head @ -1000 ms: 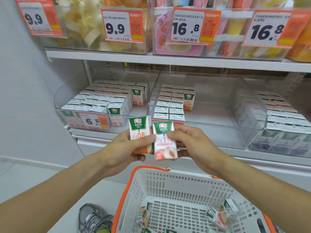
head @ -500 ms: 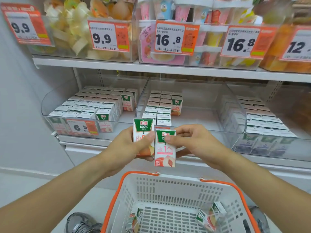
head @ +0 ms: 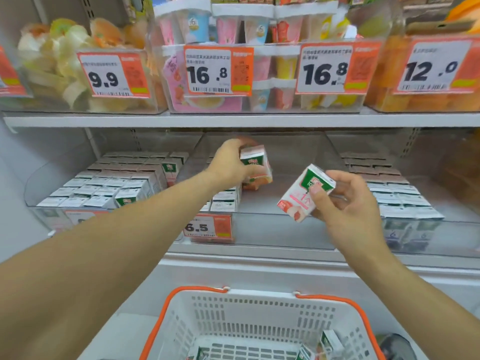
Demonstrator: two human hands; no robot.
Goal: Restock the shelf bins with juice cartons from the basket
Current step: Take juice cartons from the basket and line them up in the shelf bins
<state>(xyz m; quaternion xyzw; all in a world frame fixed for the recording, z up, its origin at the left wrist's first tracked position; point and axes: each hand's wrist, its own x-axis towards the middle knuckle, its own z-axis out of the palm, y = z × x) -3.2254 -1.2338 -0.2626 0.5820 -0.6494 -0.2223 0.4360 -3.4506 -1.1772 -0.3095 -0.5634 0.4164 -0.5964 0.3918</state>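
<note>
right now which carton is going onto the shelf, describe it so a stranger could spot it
Find the clear middle bin on the lower shelf, behind the 6.5 price tag. The left hand holds a carton inside it, the only one lifted above the packed rows.

A clear plastic middle shelf bin sits between two fuller clear bins, below a white shelf board; a white slotted basket with orange rim stands in front, lower down.
</note>
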